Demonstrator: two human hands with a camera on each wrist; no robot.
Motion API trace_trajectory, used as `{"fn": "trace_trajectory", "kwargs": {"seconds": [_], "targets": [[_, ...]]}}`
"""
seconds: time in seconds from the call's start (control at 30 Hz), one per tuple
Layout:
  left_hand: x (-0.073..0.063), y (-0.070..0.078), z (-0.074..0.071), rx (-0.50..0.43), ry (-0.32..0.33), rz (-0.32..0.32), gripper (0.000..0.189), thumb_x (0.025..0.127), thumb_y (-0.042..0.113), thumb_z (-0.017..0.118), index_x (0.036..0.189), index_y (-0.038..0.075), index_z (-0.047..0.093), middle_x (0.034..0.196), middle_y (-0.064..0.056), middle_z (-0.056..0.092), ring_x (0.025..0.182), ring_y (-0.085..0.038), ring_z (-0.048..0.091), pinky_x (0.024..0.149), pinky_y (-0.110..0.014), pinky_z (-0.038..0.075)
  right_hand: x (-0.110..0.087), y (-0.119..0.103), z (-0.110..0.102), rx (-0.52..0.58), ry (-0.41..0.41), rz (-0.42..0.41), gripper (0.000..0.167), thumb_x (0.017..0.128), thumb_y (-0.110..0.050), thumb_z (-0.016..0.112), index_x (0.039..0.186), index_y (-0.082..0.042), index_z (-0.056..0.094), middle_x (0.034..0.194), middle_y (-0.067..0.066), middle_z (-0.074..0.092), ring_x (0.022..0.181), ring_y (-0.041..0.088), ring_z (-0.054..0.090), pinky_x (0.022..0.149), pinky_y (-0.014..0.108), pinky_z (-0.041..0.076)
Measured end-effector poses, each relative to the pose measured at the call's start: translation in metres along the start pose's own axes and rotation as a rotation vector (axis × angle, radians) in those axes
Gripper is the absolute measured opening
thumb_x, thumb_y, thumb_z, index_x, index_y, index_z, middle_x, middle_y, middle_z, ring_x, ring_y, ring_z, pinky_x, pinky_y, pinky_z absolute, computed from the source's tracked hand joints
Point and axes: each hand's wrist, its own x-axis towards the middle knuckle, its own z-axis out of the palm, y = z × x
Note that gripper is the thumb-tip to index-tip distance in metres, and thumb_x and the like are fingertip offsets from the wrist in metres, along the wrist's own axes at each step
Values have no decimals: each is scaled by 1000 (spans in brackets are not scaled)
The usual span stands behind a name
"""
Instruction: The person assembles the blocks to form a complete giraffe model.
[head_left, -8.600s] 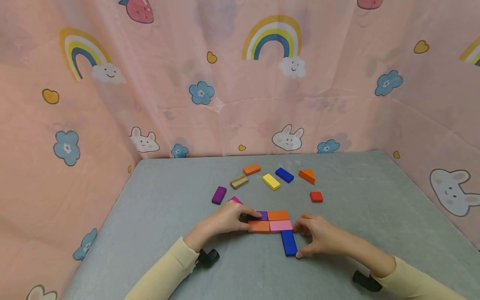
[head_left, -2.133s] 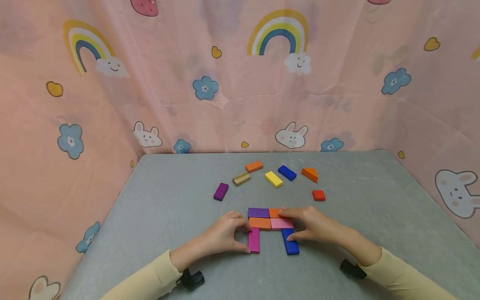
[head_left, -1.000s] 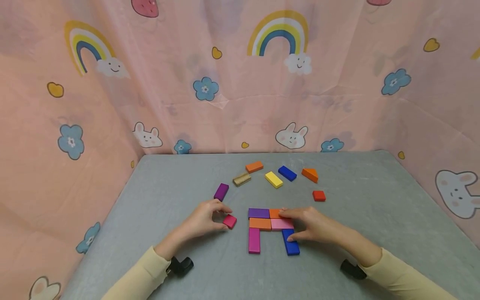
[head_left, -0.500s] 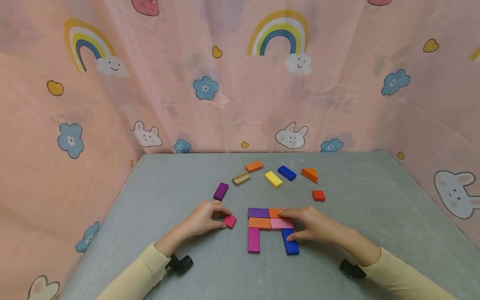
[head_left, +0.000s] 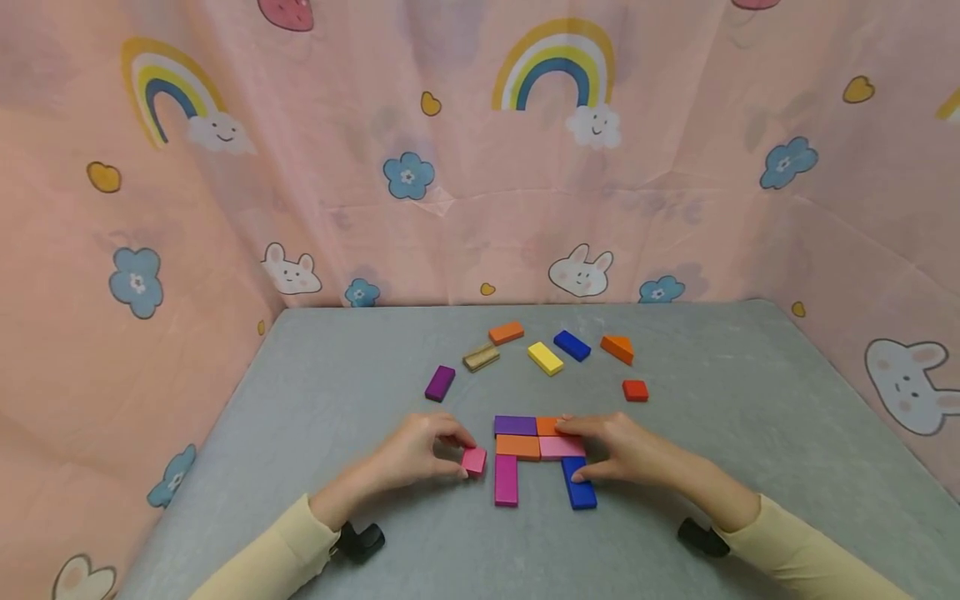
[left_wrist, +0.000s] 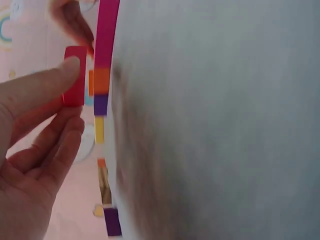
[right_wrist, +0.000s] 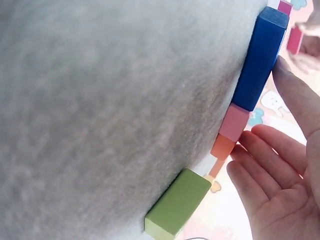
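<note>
In the head view my left hand (head_left: 423, 450) pinches a small pinkish-red block (head_left: 474, 462) between thumb and fingers, just left of the assembled blocks. The left wrist view shows this block (left_wrist: 74, 85) raised off the table. The flat assembly has a violet block (head_left: 515, 426) and an orange one behind, another orange block (head_left: 517, 447) and a pink block (head_left: 561, 448) before them. A magenta block (head_left: 506, 481) and a blue block (head_left: 579, 483) extend toward me like legs. My right hand (head_left: 637, 450) rests over the right side, thumb at the blue block, forefinger on the rear orange one.
Loose on the grey table (head_left: 337, 367) lie a purple block (head_left: 440, 383), a gold block (head_left: 481, 357), an orange block (head_left: 506, 333), a yellow block (head_left: 545, 358), a blue block, an orange triangle (head_left: 617, 349) and a red block (head_left: 635, 391). The right wrist view shows a green block (right_wrist: 177, 205).
The magenta block now forms the left leg. My left hand left it, picked up the pinkish-red block and carried it right and nearer. The right hand has stayed put since 2.1 seconds ago.
</note>
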Motion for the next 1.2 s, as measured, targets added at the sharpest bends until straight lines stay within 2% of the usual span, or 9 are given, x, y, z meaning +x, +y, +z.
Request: {"fn": "trace_trajectory", "kwargs": {"seconds": [0.2, 0.43, 0.7, 0.87, 0.97, 1.2], "targets": [[-5, 18, 4, -48, -74, 77, 29, 74, 27, 82, 99, 17, 71, 94, 10, 66, 86, -7, 61, 77, -20, 52, 0, 0, -1, -2, 5, 0, 68, 78, -45, 74, 134, -9, 55, 135, 8, 56, 122, 25, 56, 95, 42, 49], [-5, 26, 11, -45, -135, 173, 31, 73, 31, 82, 98, 18, 71, 92, 10, 66, 85, -4, 61, 75, -16, 51, -1, 0, 0, -5, -3, 9, 69, 78, -44, 74, 134, -10, 54, 135, 8, 56, 123, 25, 55, 95, 41, 48], [-1, 35, 18, -49, -187, 180, 32, 72, 31, 83, 98, 17, 70, 91, 9, 64, 84, -4, 58, 74, -13, 49, -2, 1, 1, -15, 25, -30, 69, 80, -49, 70, 133, -8, 55, 133, 11, 57, 120, 28, 57, 93, 43, 50], [2, 37, 22, -38, -208, 228, 32, 74, 31, 81, 99, 15, 69, 94, 7, 63, 86, -2, 58, 76, -12, 48, -2, 1, 0, -5, 21, -26, 69, 80, -49, 70, 133, -8, 55, 133, 11, 57, 121, 28, 56, 93, 44, 49], [3, 38, 24, -9, -216, 253, 33, 74, 32, 81, 99, 16, 68, 95, 8, 62, 87, -1, 56, 77, -10, 47, -2, 0, -1, -3, 11, -20, 69, 80, -49, 71, 133, -8, 55, 134, 11, 57, 121, 29, 56, 94, 45, 49], [2, 38, 27, 72, -231, 258, 34, 73, 36, 82, 97, 18, 67, 94, 9, 60, 88, 3, 51, 80, -10, 44, -1, -1, -1, -8, 7, -21, 67, 79, -46, 72, 132, -8, 56, 132, 12, 58, 120, 29, 56, 93, 44, 49]]}}
